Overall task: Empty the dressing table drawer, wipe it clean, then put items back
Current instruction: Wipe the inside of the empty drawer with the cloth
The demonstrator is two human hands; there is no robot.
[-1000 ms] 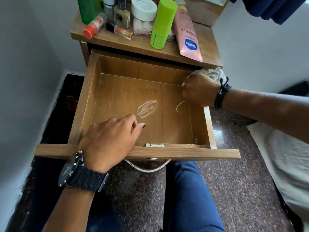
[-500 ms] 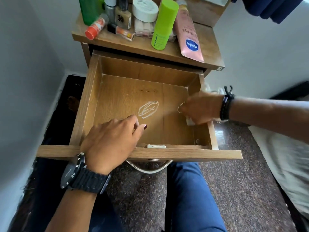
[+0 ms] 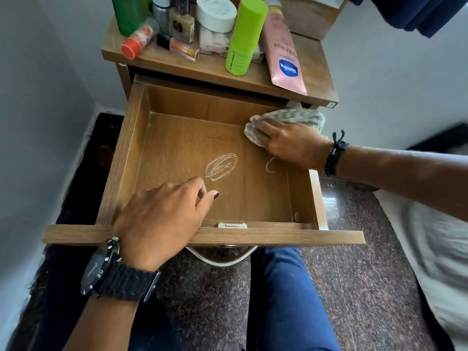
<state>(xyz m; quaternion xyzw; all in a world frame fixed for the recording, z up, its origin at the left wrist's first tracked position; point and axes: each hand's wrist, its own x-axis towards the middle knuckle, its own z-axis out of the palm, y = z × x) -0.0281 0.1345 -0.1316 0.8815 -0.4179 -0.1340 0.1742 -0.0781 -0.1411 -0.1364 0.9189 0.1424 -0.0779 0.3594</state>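
Wiping is underway: the right hand [image 3: 291, 141] presses a cloth [image 3: 291, 116] flat into the emptied drawer [image 3: 121, 158] while the left hand [image 3: 162, 219], fingers loosely curled and empty, steadies its front, and the chalky scribble [image 3: 221, 166] likely needs scrubbing next.

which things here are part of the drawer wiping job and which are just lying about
In the job: drawer, cloth under the right hand, left hand, white scribble, toiletries on top, e.g. pink tube, green bottle.

Lying about: bedding, blue fabric.
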